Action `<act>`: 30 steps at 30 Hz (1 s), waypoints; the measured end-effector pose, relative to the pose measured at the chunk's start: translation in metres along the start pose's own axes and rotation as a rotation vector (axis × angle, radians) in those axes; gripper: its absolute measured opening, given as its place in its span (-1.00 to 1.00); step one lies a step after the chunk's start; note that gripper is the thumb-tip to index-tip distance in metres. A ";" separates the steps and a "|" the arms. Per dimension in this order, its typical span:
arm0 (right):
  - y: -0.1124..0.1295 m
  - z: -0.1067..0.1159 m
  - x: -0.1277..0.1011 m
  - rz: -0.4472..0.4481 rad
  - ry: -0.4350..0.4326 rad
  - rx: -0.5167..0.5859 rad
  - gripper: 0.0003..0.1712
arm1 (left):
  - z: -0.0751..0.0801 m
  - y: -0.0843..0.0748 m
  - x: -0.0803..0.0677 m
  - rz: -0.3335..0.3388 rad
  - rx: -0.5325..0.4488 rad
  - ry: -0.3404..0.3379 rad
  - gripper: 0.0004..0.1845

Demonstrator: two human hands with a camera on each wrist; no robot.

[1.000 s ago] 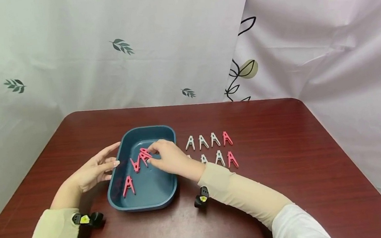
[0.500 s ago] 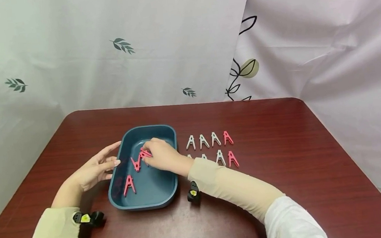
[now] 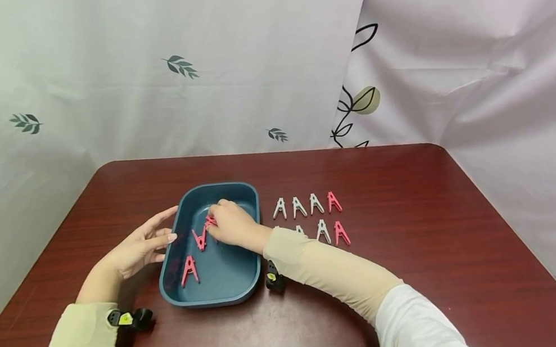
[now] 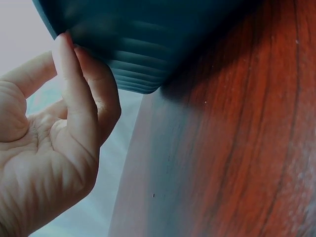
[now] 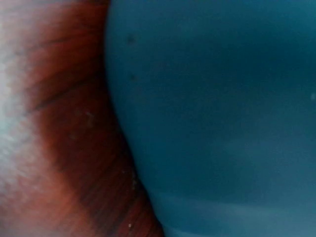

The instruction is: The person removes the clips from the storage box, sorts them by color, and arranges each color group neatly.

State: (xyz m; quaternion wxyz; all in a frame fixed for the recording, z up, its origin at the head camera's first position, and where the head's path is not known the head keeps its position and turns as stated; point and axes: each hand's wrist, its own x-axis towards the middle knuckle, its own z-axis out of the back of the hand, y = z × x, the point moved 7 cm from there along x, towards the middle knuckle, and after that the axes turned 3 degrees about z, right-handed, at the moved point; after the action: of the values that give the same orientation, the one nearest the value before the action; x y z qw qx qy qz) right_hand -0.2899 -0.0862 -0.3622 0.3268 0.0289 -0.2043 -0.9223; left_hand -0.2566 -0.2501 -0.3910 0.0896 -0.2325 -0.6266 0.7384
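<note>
- Right hand (image 3: 230,225) inside the blue tray (image 3: 239,191), fingers pinching a pink clothespin (image 3: 210,221).
- Left hand (image 3: 138,247) open, straight fingertips touching the tray's left wall.
- Tray sits mid-surface (image 3: 420,271); two more pink pins inside.

No text, label, brand, number or sign can be read anywhere; the curtains (image 3: 146,85) bear only leaf and plant drawings, no lettering.

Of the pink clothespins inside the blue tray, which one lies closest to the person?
The pink clothespin near the front left corner of the blue tray. The other two lie farther back, beside the right hand.
</note>
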 end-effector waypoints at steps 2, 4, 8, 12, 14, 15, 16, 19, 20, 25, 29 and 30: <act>-0.001 -0.002 0.001 -0.010 0.009 -0.007 -0.69 | 0.000 0.001 0.000 0.000 -0.004 0.003 -0.30; -0.003 -0.004 0.003 -0.023 0.024 -0.010 -0.69 | -0.001 0.001 0.000 -0.004 -0.011 0.008 -0.30; -0.005 -0.009 0.006 -0.055 0.079 -0.011 -0.57 | -0.001 0.001 0.000 -0.014 -0.019 0.011 -0.29; -0.007 -0.014 0.008 -0.084 0.146 -0.023 -0.43 | 0.000 0.001 0.000 -0.018 -0.022 0.012 -0.29; -0.008 -0.016 0.009 -0.093 0.165 -0.038 -0.44 | 0.000 0.001 0.000 -0.018 -0.021 0.011 -0.29; -0.008 -0.017 0.009 -0.094 0.169 -0.048 -0.46 | 0.000 0.001 0.000 -0.018 -0.019 0.012 -0.29; -0.008 -0.017 0.009 -0.097 0.170 -0.058 -0.50 | 0.000 0.001 0.000 -0.019 -0.018 0.011 -0.29; -0.007 -0.017 0.010 -0.098 0.159 -0.093 -0.62 | 0.000 0.000 0.000 -0.026 -0.019 0.015 -0.29; -0.007 -0.016 0.010 -0.098 0.156 -0.102 -0.66 | 0.001 0.000 0.000 -0.028 -0.020 0.017 -0.29; -0.007 -0.015 0.010 -0.095 0.135 -0.117 -0.75 | 0.000 0.000 0.001 -0.030 -0.028 0.022 -0.30; -0.008 -0.015 0.010 -0.087 0.118 -0.099 -0.86 | 0.000 0.001 0.001 -0.024 -0.029 0.019 -0.30; -0.008 -0.015 0.010 -0.084 0.115 -0.098 -0.87 | 0.000 0.001 0.002 -0.022 -0.030 0.018 -0.30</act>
State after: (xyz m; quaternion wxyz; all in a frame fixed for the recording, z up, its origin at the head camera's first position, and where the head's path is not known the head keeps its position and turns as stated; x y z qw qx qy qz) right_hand -0.2995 -0.0916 -0.3789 0.2998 0.0745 -0.1385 -0.9409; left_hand -0.2576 -0.2496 -0.3928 0.1000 -0.2335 -0.6393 0.7258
